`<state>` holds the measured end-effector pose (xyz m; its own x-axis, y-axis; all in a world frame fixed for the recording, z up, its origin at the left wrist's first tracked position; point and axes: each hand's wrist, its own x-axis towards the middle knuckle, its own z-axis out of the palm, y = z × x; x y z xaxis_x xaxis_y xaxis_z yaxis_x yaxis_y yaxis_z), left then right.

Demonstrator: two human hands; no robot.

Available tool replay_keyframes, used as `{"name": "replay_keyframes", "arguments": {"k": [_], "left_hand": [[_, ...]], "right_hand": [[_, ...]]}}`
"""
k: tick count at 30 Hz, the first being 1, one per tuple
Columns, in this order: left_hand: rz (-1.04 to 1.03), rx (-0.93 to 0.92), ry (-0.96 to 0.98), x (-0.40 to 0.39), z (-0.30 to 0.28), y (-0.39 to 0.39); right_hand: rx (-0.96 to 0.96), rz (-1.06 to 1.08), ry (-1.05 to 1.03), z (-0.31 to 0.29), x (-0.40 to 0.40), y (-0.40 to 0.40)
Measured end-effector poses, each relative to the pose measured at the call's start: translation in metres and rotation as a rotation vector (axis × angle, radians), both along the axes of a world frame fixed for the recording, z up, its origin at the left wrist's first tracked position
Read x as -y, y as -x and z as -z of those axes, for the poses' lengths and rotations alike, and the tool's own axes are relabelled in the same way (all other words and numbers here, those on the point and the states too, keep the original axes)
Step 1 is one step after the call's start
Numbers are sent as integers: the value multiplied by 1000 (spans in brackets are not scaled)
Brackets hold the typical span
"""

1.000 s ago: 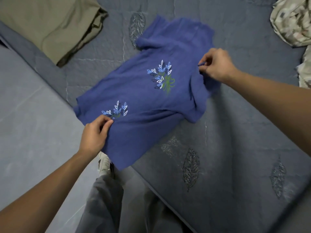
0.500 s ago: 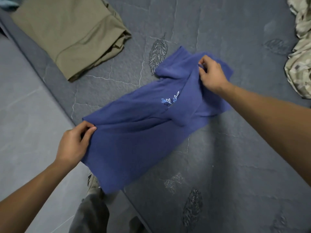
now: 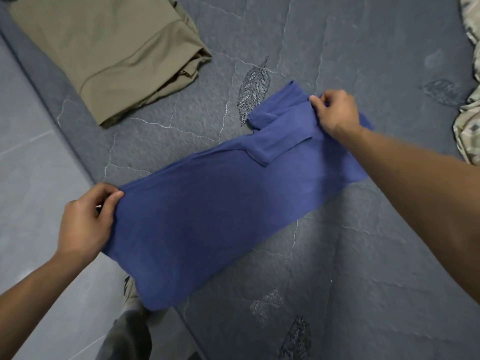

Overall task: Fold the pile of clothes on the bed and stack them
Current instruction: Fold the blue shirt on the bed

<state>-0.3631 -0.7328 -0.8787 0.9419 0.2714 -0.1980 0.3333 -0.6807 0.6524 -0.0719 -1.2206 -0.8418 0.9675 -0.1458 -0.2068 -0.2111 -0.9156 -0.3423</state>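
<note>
A blue T-shirt (image 3: 220,203) lies folded lengthwise on the dark grey quilted bed (image 3: 363,255), its plain side up and a sleeve folded across near the top. Its lower end hangs over the bed's edge. My left hand (image 3: 87,219) pinches the shirt's lower corner at the bed's edge. My right hand (image 3: 335,114) pinches the fold at the shoulder end. A folded olive-green garment (image 3: 104,53) rests on the bed at the upper left. The shirt's leaf print is hidden inside the fold.
Crumpled camouflage-patterned clothes (image 3: 470,120) lie at the bed's right edge. Grey floor tiles (image 3: 31,165) run along the left of the bed. My trouser leg and a shoe (image 3: 130,300) show below the shirt's hanging end.
Both hands carried the shirt's near half over the far half, hiding the leaf print. The shirt now lies as a long narrow band, and the view has shifted down.
</note>
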Motion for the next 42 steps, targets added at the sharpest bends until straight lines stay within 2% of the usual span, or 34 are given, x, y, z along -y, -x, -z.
{"name": "replay_keyframes", "arguments": {"k": [5,11,15,19,23,26,28,31,35,39,42], "left_hand": [[71,-7,-178,1,-6,-6],[164,-8,-173,7,-11,-17],[271,-43,-212,6,-7,-22],[242,-79,-235,5,-6,-24],[190,-79,-229,17,-15,-19],[136,-65,-163,27,-23,-18],[166,-67,-161,31,-27,-22],[220,-70,-143,36,-30,-29],[195,-158,-53,33,-28,-45],[307,-246,-100,24,-25,-59],[403,-244,-120,17,-27,-68]], "right_hand": [[98,-109,105,3,-2,3],[214,-268,370,5,1,8],[141,-368,420,6,2,-10],[140,-349,470,8,0,-16],[288,-218,458,1,-15,9],[392,-249,345,-8,-29,42],[383,-320,251,-8,-33,68],[265,-363,169,1,-38,106],[166,-211,142,14,-60,146],[134,-35,189,21,-86,175],[135,95,168,24,-117,214]]}}
